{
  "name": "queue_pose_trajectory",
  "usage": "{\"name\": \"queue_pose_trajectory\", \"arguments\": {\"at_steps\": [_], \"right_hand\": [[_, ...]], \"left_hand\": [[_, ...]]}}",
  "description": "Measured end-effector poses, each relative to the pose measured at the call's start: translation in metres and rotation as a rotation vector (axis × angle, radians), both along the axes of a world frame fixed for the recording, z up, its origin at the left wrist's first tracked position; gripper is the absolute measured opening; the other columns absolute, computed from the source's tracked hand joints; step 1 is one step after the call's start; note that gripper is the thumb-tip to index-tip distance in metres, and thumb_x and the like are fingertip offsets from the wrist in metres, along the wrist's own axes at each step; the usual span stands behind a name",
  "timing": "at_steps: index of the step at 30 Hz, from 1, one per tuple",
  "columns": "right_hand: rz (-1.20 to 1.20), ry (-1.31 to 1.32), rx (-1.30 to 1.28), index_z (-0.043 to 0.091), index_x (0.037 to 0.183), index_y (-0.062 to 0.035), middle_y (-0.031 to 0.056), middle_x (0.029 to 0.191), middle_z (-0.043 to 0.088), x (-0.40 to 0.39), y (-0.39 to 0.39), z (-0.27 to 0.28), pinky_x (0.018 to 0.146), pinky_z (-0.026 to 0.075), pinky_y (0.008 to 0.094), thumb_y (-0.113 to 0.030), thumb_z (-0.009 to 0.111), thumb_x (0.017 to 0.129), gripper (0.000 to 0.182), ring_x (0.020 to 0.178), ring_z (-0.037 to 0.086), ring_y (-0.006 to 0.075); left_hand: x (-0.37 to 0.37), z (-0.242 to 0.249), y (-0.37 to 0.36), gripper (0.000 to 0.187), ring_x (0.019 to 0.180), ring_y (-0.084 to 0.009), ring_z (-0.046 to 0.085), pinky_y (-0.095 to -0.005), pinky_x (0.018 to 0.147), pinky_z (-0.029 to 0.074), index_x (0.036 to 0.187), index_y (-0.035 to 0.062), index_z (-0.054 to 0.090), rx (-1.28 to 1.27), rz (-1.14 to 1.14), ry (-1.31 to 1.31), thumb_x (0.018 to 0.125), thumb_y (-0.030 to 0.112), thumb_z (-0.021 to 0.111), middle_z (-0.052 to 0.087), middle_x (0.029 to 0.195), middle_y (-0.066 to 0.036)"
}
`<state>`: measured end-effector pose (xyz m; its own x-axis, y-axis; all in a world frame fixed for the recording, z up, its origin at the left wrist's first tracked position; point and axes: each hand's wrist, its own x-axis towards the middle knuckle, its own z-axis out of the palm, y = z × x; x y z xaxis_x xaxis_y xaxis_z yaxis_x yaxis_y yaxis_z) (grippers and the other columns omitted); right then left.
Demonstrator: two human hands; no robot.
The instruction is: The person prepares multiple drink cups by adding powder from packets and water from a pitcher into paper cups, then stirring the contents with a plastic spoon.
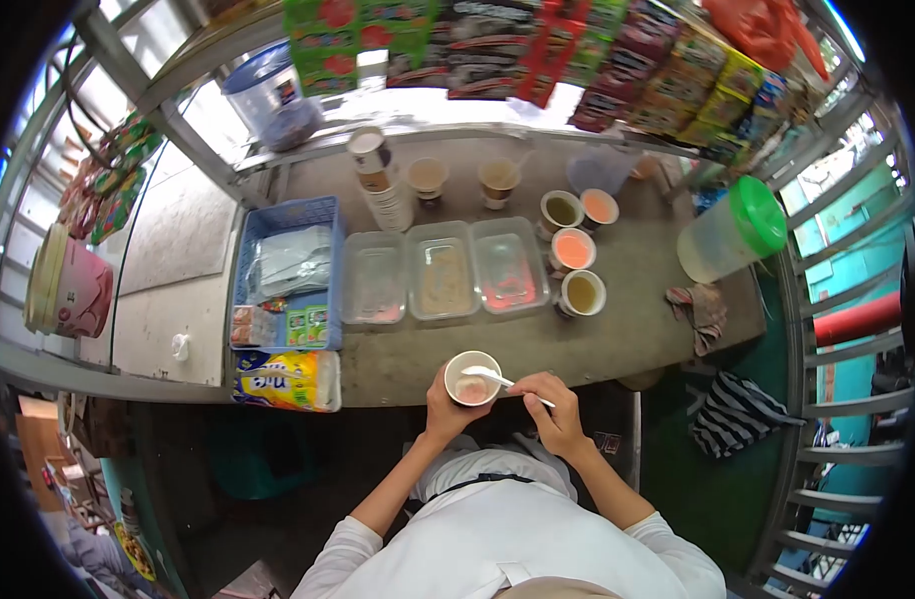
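My left hand (448, 412) is wrapped round a paper cup (457, 362) at the counter's front edge. Pale pinkish contents lie in the bottom of the cup. A white plastic spoon (489, 376) dips into it, its handle pinched in my right hand (551, 407). Beyond the cup stand three clear plastic tubs side by side: the left tub (375, 270) has a little pink in it, the middle tub (443, 240) something beige, the right tub (507, 250) bright pink contents.
Several filled cups stand right of the tubs, including an orange drink (574, 250). Behind is a stack of paper cups (386, 200). A blue basket (288, 215) and yellow packet (283, 380) sit left. At right are a green-lidded jug (722, 235) and a cloth (699, 316). Sachets (492, 45) hang above.
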<state>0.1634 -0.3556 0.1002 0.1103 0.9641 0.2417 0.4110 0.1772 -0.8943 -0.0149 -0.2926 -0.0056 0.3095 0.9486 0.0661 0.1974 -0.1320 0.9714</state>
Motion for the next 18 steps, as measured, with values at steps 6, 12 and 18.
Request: {"name": "queue_pose_trajectory", "arguments": {"at_steps": [6,12,18], "right_hand": [[-0.248,0.094,0.043,0.067,0.097,0.0021,0.0102,0.086,0.065,0.061,-0.079,0.003,0.064,0.044,0.0250,-0.019,0.050,0.098,0.027,0.074,0.059,0.0146],[-0.391,0.083,0.081,0.067,0.097,0.0014,0.0115,0.082,0.064,0.125,-0.133,0.004,0.067,0.048,0.0279,-0.011,0.055,0.095,0.018,0.074,0.063,0.0206],[-0.228,-0.213,0.114,0.069,0.094,-0.0052,0.0053,0.085,0.065,0.179,-0.140,0.009,0.067,0.041,0.0345,-0.014,0.067,0.084,0.014,0.076,0.059,0.0233]], "left_hand": [[0.086,0.014,-0.048,0.078,0.101,-0.0318,0.064,-0.0389,0.086,0.052,0.122,0.0033,0.052,0.068,-0.144,-0.031,0.055,0.014,0.090,0.063,0.111,-0.014],[0.149,0.020,-0.081,0.083,0.103,-0.0319,0.063,-0.0384,0.087,0.051,0.124,0.0046,0.050,0.247,-0.250,-0.036,0.052,0.010,0.090,0.062,0.114,-0.014],[0.197,0.013,-0.120,0.076,0.099,-0.0278,0.067,-0.0354,0.085,0.054,0.122,0.0052,0.045,0.217,-0.334,-0.158,0.060,0.015,0.089,0.065,0.113,-0.012]]}}
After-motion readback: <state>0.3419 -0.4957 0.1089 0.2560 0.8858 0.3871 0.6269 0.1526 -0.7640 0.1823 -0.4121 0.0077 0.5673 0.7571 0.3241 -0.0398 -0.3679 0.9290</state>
